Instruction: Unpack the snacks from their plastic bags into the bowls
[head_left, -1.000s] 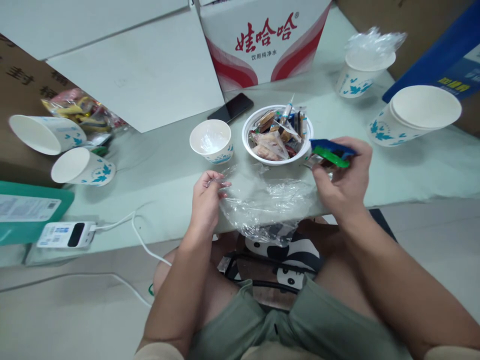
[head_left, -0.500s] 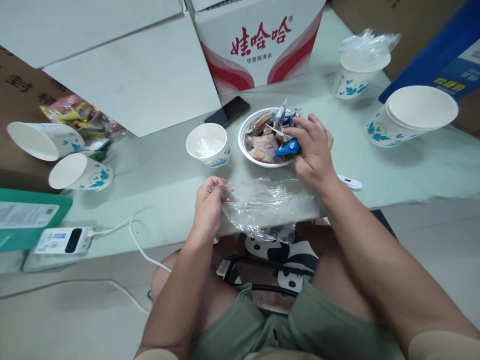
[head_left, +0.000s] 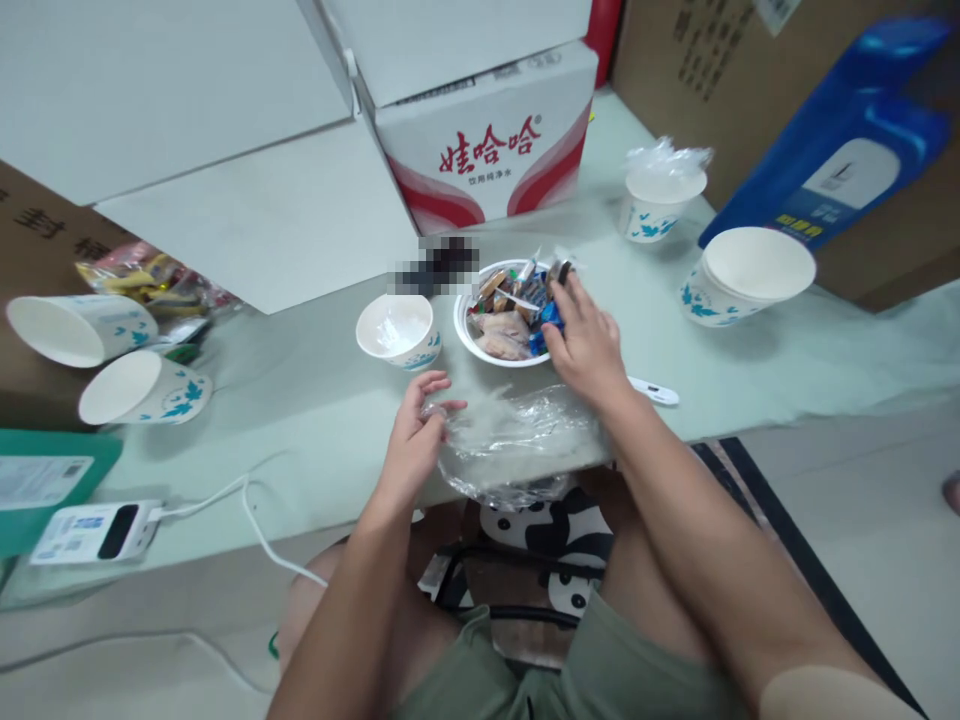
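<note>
A white bowl (head_left: 466, 345) holds several small wrapped snacks, among them pale packets (head_left: 504, 335) and blue wrappers (head_left: 551, 315). My right hand (head_left: 591, 345) reaches over the bowl's right side, its thumb and fingers apart and touching the wrappers there. Closer to me, a crumpled clear plastic bag (head_left: 525, 440) lies over the table's front edge. The bag's left end is between the thumb and fingers of my left hand (head_left: 417, 430), gripped loosely. Just beyond that hand stands a paper cup (head_left: 420, 345) with clear plastic inside.
Two paper cups (head_left: 176, 395) lie tipped at left, near a bag of snacks (head_left: 157, 280). At right are stacked cups (head_left: 712, 300), a cup stuffed with plastic (head_left: 652, 215) and a blue bottle (head_left: 847, 150). A white device (head_left: 97, 535) with a cable sits front left. Boxes (head_left: 495, 150) stand behind.
The view has shifted, showing more of the right side. My left fingers have loosened a little on the plastic bag. My right hand has flattened over the bowl's edge.
</note>
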